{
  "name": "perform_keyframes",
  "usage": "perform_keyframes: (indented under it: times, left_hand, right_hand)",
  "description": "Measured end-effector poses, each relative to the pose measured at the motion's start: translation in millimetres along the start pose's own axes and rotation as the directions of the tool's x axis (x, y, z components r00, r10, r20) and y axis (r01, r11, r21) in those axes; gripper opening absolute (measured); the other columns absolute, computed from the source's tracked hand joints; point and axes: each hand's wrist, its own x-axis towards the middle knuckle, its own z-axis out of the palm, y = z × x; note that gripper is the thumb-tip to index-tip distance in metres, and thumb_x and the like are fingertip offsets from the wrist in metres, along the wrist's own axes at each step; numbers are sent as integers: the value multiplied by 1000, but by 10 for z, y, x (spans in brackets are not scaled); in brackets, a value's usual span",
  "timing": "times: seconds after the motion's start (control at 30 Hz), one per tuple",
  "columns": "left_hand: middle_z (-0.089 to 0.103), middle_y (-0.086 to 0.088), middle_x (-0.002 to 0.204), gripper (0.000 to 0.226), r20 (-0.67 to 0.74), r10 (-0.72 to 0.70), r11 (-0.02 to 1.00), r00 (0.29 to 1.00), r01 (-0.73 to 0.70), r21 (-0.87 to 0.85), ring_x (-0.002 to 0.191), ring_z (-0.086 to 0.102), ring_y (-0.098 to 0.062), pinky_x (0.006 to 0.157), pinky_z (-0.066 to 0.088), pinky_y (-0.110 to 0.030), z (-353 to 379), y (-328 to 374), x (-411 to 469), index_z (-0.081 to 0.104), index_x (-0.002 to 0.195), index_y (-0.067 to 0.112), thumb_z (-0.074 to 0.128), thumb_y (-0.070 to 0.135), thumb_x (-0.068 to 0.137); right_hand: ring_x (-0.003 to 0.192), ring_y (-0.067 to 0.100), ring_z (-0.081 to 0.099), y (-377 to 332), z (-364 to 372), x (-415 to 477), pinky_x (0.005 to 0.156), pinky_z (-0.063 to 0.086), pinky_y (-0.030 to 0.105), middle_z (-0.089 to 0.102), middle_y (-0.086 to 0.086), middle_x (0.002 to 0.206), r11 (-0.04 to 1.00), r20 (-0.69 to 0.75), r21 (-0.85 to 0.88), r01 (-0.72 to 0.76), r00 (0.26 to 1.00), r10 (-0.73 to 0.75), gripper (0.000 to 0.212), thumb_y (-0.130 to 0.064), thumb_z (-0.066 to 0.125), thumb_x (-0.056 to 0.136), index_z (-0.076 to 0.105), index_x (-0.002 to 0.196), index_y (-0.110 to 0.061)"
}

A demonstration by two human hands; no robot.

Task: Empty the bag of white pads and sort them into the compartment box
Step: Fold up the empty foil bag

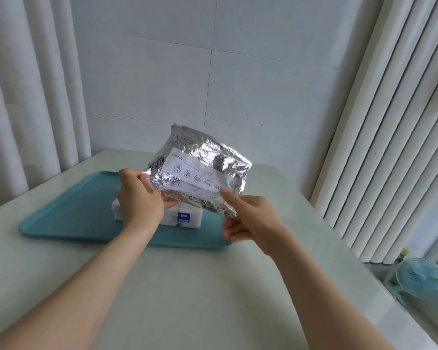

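Above the tray (68, 210), I hold the foil bag (202, 170) in the air with both hands, tilted, its printed label facing me. My left hand (139, 198) pinches the bag's near left edge between thumb and fingers. My right hand (253, 218) pinches the lower right edge the same way, thumb on top and fingers curled beneath. The edge between my hands looks like the mouth, but I cannot tell whether it is open yet.

By my reckoning the job has barely begun. No white pads are in sight, neither on the table (187, 286) nor on the tray, so I take them all to be inside the bag. The compartment box (196, 218) sits on the tray right under the bag, partly hidden by my left hand. Its blue latch (184, 218) faces me and the lid looks down, so I judge it closed. What is left: open the bag, tip the pads out, undo the latch, lift the lid, and sort the pads into the compartments.

A curtain (23, 97) hangs to the left and blinds (390, 147) to the right, with a small fan (420, 277) low beside the table. None of these are in my way. The box under the bag is the one obstacle to tipping the pads onto the tray.
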Motion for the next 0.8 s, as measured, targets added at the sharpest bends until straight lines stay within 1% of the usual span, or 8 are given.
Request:
perform_keyframes:
  times: [0.13,0.23,0.33,0.43,0.5,0.6,0.7,0.8]
  left_hand:
    - [60,-10,105,8,45,19,1000,999,-20,11,74,76,-40,66,64,-49,32,-90,46,40,102,29,35,35,105]
    - [63,-8,108,8,41,-15,999,999,16,-31,79,75,-39,69,64,-52,45,-95,26,44,99,33,40,39,102]
    - [63,-13,115,5,13,-134,943,991,132,-305,85,75,-38,66,65,-46,50,4,-19,52,104,22,53,26,106]
    - [71,-14,102,37,218,-235,769,947,318,-555,84,78,-31,74,65,-42,57,115,-58,54,118,3,73,27,97]
    - [73,-17,102,49,400,-204,784,894,394,-480,91,77,-30,79,64,-43,69,143,-99,58,120,-4,81,28,90]
    - [73,-26,107,33,505,-160,901,848,334,-276,98,75,-37,83,64,-52,120,114,-183,64,110,-7,78,18,92]
    - [78,-13,94,6,476,-109,956,873,223,-190,87,77,-31,77,64,-50,105,130,-182,70,102,9,68,7,97]
    - [78,-5,88,13,504,-107,984,857,163,-69,87,74,-27,82,58,-45,21,120,-77,70,101,12,73,23,93]
  right_hand:
    - [75,30,78,86,-9,115,65,61,32,77,18,89,984,-112,177,21,994,-1,36,-17,86,84,64,106,1]
    - [72,24,73,122,-13,141,69,61,31,72,20,93,970,-103,242,7,994,19,25,3,82,82,60,89,-6]
    - [69,25,71,91,-25,124,65,62,27,69,18,83,899,-76,437,-41,994,83,28,14,71,87,55,82,-8]
    - [78,31,77,70,-34,130,71,65,30,72,16,73,850,-55,527,-21,997,59,17,16,65,91,58,85,1]
    - [84,36,76,42,-8,99,72,65,34,72,20,79,834,25,550,-49,999,42,14,17,66,88,60,93,5]
    - [82,35,75,-8,32,80,72,63,38,76,24,97,920,86,384,-82,995,53,26,10,74,82,59,104,6]
    - [88,25,70,10,5,134,83,62,42,69,17,115,963,-226,263,58,974,3,60,-18,83,81,51,132,-17]
    - [115,22,59,29,-127,161,101,50,44,55,2,125,978,-538,4,208,825,-173,72,-41,74,80,40,142,-32]
